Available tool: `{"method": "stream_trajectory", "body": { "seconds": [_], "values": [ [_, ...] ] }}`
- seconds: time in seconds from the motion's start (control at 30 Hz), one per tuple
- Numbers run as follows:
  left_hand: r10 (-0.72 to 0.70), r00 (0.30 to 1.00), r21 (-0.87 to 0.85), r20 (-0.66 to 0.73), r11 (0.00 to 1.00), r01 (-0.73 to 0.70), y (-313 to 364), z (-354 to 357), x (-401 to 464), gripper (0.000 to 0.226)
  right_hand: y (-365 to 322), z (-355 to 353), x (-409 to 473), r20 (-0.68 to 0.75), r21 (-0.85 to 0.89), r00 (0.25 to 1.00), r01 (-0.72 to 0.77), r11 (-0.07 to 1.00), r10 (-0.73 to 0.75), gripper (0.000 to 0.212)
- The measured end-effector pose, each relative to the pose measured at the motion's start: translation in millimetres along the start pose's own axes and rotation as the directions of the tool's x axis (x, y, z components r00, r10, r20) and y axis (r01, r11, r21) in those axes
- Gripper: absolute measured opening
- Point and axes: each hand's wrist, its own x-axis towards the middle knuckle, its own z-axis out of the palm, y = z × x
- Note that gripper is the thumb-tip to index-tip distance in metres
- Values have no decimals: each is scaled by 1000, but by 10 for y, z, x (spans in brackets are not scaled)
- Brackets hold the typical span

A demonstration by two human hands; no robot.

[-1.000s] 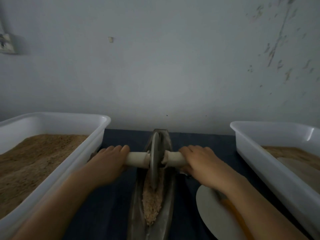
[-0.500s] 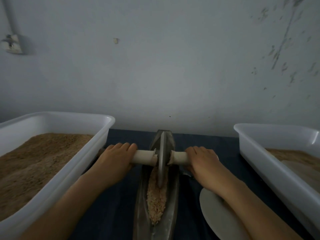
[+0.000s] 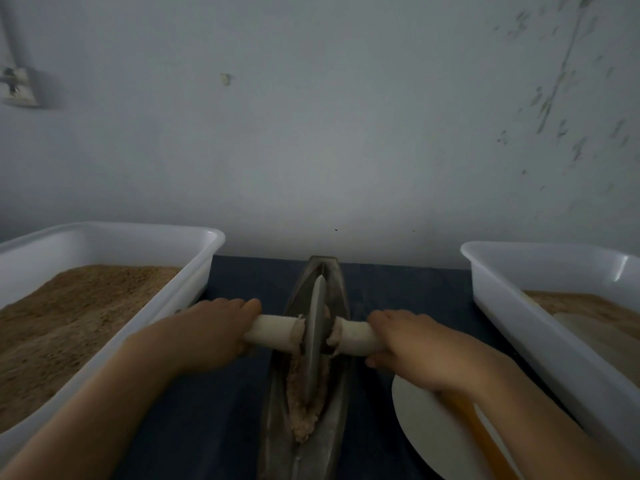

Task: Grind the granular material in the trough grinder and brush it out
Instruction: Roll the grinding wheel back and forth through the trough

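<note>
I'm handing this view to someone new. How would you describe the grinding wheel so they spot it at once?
Look between the two white tubs on the dark tabletop, at the long metal trough running away from the viewer. The grinding wheel stands on edge in it, over the granular material. It is the only thin grey disc, with a pale handle sticking out on each side.

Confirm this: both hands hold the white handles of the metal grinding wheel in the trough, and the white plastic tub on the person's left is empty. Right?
Not quite. The head view shows the white plastic tub on the left filled with brown granular material, not empty. The rest holds: left hand and right hand grip the white handles of the metal grinding wheel in the trough.
</note>
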Motion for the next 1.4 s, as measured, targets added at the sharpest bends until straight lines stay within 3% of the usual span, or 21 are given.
{"method": "stream_trajectory", "body": {
  "seconds": [0.07, 0.2, 0.4, 0.47, 0.57, 0.73, 0.9, 1.0, 1.17, 1.4],
  "values": [
    [-30, 992, 24, -121, 999, 33, -33, 108, 100, 19, 60, 100, 131, -142, -61, 990, -6, 998, -3, 23],
    [-104, 934, 87, -341, 986, 141, -97, 289, 288, 34, 191, 298, 389, -382, -149, 924, -47, 988, -13, 29],
    [-108, 783, 64, -612, 981, 185, 10, 396, 418, 32, 303, 425, 547, -498, -45, 866, -69, 997, 38, 39],
    [-102, 796, 69, -597, 982, 178, 25, 371, 405, 32, 304, 428, 523, -479, -30, 876, -79, 996, 55, 37],
    [-109, 871, 103, -479, 978, 179, -12, 331, 364, 37, 264, 379, 444, -395, -72, 918, -77, 994, 43, 33],
    [-96, 973, 111, -210, 986, 122, -31, 174, 153, 36, 85, 143, 240, -154, -63, 988, -44, 997, 33, 34],
    [-49, 999, 98, 18, 994, 47, 48, -37, -37, 29, -40, -91, -36, 102, 24, 995, 8, 1000, -10, 19],
    [-20, 993, 83, 115, 996, 10, 53, -109, -80, 26, -58, -155, -111, 183, 47, 983, 19, 999, -27, 22],
    [5, 997, 17, 74, 1000, -6, 17, -38, 10, 21, -14, -74, 15, 91, 52, 996, -1, 999, -4, 23],
    [-63, 956, 56, -288, 995, 83, -129, 249, 308, 28, 189, 225, 402, -290, -109, 957, -42, 993, 9, 31]
  ]
}}
